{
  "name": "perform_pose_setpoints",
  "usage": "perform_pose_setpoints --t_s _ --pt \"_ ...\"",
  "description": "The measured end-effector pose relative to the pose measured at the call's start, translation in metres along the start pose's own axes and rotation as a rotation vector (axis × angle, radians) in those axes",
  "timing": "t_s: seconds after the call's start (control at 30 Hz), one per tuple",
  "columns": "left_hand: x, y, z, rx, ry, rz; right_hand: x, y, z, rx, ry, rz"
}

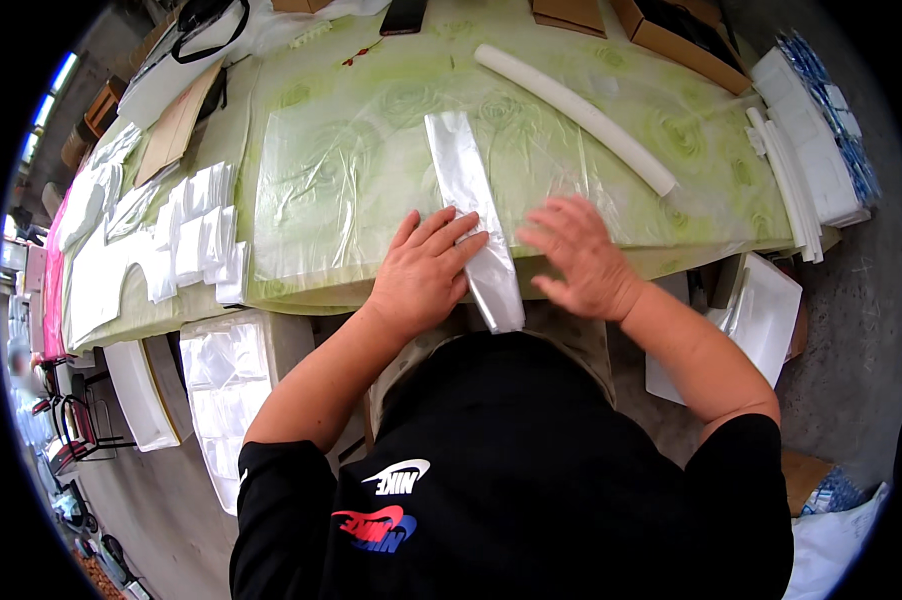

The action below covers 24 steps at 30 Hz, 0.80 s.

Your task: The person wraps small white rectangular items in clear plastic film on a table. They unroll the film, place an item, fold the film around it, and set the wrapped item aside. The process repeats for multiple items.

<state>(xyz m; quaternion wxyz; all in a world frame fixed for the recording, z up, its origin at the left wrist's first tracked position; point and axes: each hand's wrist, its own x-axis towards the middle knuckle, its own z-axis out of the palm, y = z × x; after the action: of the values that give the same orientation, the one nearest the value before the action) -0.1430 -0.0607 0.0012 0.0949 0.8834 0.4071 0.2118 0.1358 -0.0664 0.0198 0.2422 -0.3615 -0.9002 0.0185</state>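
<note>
A narrow folded strip of shiny clear plastic film (pixel 463 165) lies lengthwise before me, its near end reaching over the table's front edge. My left hand (pixel 423 265) rests flat with its fingers stretched over the strip's left side. To the right of the strip my right hand (pixel 583 255) is raised a little, fingers apart and slightly smeared by motion, with nothing seen in it. Beneath and around the strip, a wide clear plastic sheet (pixel 316 190) is spread on the green patterned tablecloth (pixel 411 75).
A long white roll (pixel 576 115) lies at the far right. Stacks of folded white pieces (pixel 196 235) cover the left side. Cardboard boxes (pixel 686 40) and a black phone (pixel 404 15) sit at the back. Below the table stand a white bin (pixel 761 320) and a box of clear packets (pixel 226 365).
</note>
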Motion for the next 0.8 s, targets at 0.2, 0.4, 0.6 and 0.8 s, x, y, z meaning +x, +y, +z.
perform_pose_setpoints --t_s 0.2,0.4,0.6,0.8 --pt "0.002 -0.005 -0.002 -0.075 -0.034 -0.025 0.024 -0.015 0.028 0.226 0.117 -0.01" --pt "0.015 -0.008 -0.005 -0.299 0.082 -0.272 0.068 -0.005 0.035 0.625 -0.044 0.623" --pt "0.034 -0.01 -0.016 -0.417 -0.054 -0.576 0.106 0.01 0.036 0.442 -0.266 0.786" --pt "0.039 -0.02 -0.005 0.034 0.09 -0.134 0.114 0.015 0.042 0.365 -0.296 0.823"
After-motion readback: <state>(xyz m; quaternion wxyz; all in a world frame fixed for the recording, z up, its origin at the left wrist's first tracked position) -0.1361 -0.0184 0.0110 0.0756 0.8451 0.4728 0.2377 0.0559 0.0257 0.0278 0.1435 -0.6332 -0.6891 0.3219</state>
